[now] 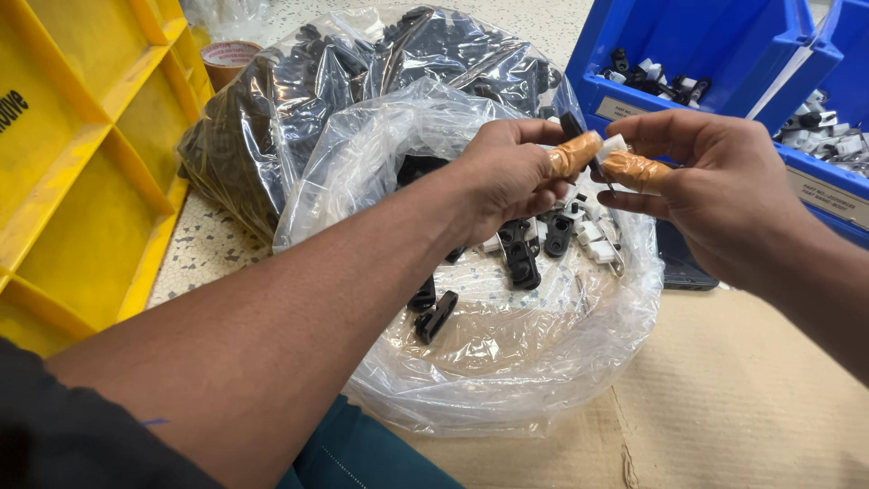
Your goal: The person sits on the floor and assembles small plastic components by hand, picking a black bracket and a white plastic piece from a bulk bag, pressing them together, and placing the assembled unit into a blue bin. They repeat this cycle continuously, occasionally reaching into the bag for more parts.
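While both hands meet above the open clear plastic bag (507, 362), the left hand (502, 177) and right hand (724, 195), each with an orange-taped finger, pinch shut on one small white plastic clip with a black piece (608, 149) between them. Judging by the loose black and white clip parts (543, 240) left in the bag, and the full clear sack of black parts (299, 100) behind, much remains. Some joined pieces already lie in the blue plastic bins (634, 54).
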